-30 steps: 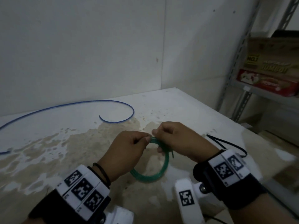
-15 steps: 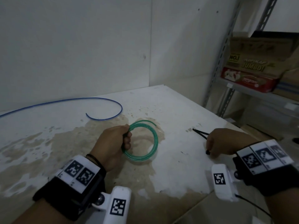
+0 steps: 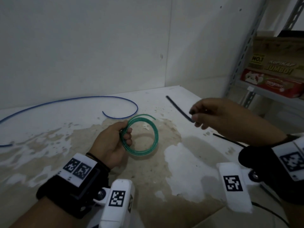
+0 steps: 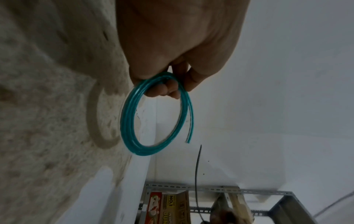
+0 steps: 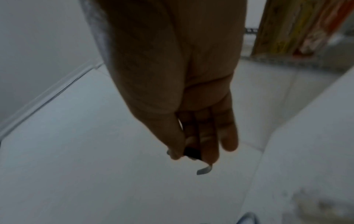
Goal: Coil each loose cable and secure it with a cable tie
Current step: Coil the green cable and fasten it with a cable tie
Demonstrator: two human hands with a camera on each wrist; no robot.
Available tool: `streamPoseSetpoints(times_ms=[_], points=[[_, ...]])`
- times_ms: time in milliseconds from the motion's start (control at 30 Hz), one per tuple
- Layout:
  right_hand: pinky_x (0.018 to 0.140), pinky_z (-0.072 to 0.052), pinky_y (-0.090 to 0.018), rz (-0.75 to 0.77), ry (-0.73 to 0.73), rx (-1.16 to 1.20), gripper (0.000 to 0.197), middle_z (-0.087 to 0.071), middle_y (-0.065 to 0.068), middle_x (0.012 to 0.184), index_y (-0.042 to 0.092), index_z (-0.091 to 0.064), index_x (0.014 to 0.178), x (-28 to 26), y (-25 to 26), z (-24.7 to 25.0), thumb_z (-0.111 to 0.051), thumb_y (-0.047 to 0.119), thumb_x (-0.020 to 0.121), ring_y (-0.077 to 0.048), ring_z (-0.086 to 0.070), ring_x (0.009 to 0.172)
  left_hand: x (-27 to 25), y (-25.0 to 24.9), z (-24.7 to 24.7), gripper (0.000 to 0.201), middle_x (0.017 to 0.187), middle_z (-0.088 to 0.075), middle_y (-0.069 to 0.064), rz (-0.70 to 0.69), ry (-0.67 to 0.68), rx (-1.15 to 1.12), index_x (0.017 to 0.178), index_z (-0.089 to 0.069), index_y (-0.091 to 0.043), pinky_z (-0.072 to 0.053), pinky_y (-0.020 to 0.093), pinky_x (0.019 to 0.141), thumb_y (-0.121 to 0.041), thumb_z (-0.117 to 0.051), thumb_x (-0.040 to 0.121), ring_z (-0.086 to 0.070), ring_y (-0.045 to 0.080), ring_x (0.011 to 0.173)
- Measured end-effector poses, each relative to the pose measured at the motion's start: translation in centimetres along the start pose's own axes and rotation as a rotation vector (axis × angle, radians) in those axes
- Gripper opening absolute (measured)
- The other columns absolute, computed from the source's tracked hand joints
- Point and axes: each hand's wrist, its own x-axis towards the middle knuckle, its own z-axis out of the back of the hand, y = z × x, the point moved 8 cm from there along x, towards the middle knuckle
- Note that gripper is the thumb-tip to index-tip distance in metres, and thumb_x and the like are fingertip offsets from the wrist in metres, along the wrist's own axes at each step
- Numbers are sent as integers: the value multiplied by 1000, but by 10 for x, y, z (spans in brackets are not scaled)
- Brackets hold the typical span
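Note:
My left hand [image 3: 115, 139] grips a green cable coil [image 3: 148, 145] by its left side and holds it above the stained white table [image 3: 189, 170]. In the left wrist view the green coil [image 4: 134, 133] hangs from the curled fingers, one loose end [image 4: 189, 136] sticking out. My right hand [image 3: 212, 114] is raised to the right of the coil and pinches a black cable tie [image 3: 177, 107] at one end, the strip pointing up and left. The right wrist view shows the tie's black head [image 5: 191, 153] between thumb and fingers. A loose blue cable [image 3: 74, 100] lies uncoiled on the table's far left.
Another black cable tie [image 3: 228, 139] lies on the table below my right wrist. A metal shelf [image 3: 246, 66] with cardboard boxes [image 3: 276, 66] stands to the right, past the table's edge. White walls close the back corner.
My hands have parted: the left one kept the green coil. The right hand went to the table's right side, picked up a black cable tie and lifted it toward the coil.

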Motion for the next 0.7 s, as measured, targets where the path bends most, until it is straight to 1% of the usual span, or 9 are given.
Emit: streamPoseSetpoints(times_ms=[67,133,200,300,367,433,533,633,700], points=[[68,-56,-26,43,41,322,10,-70,-1,73,16,-66,89,5,20,-14,-58,10,90,-14,-67,68,-1,-5,7,20,58,-49,2,4,-7,-16,79,-56,-8,-36,19,40,-12,-46,96,-38,8,44],[66,-56,-27,56,76,499,12,-68,-3,70,11,-66,90,12,29,-29,-56,4,90,-17,-65,65,-3,-10,16,20,58,-49,2,-4,-23,-34,79,-57,-7,-37,19,41,-11,-47,96,-39,9,43],[66,-55,-30,57,106,482,12,-67,-5,68,12,-67,88,21,33,-45,-57,5,90,-18,-64,63,-3,-14,27,19,57,-50,2,-14,-46,-64,82,-60,-7,-37,20,42,-10,-47,95,-40,9,44],[69,-58,-38,31,186,390,12,-68,-7,67,13,-68,87,32,37,-72,-58,9,91,-22,-65,64,-4,-18,42,14,58,-51,3,-16,-84,-124,88,-59,-5,-37,21,45,-9,-47,95,-41,10,45],[72,-59,-41,23,233,326,12,-68,-6,67,13,-69,85,38,40,-91,-58,12,91,-23,-67,66,-4,-21,48,13,58,-51,4,-25,-95,-153,91,-59,-4,-38,22,47,-9,-47,94,-41,11,46],[75,-58,-42,43,231,258,13,-69,-6,68,14,-67,85,45,47,-107,-56,14,92,-23,-68,67,-5,-23,51,12,58,-51,4,-32,-88,-165,93,-58,-4,-37,23,49,-8,-47,94,-41,11,47],[76,-56,-38,139,168,191,13,-69,-3,72,17,-64,87,56,66,-127,-53,16,94,-17,-67,68,-7,-25,51,13,57,-48,3,-37,-45,-157,87,-57,-6,-34,24,51,-9,-46,94,-40,11,45],[69,-52,-22,201,112,236,15,-68,3,73,27,-58,85,64,83,-144,-52,18,95,-6,-65,68,-8,-29,54,17,59,-44,3,-33,-18,-145,80,-53,-7,-33,25,51,-11,-45,94,-38,11,46],[66,-49,-18,232,86,281,18,-67,4,74,30,-56,84,67,93,-152,-51,17,96,-2,-63,68,-9,-34,57,16,62,-43,3,-46,-12,-150,80,-53,-7,-32,25,52,-11,-46,94,-36,11,49]])
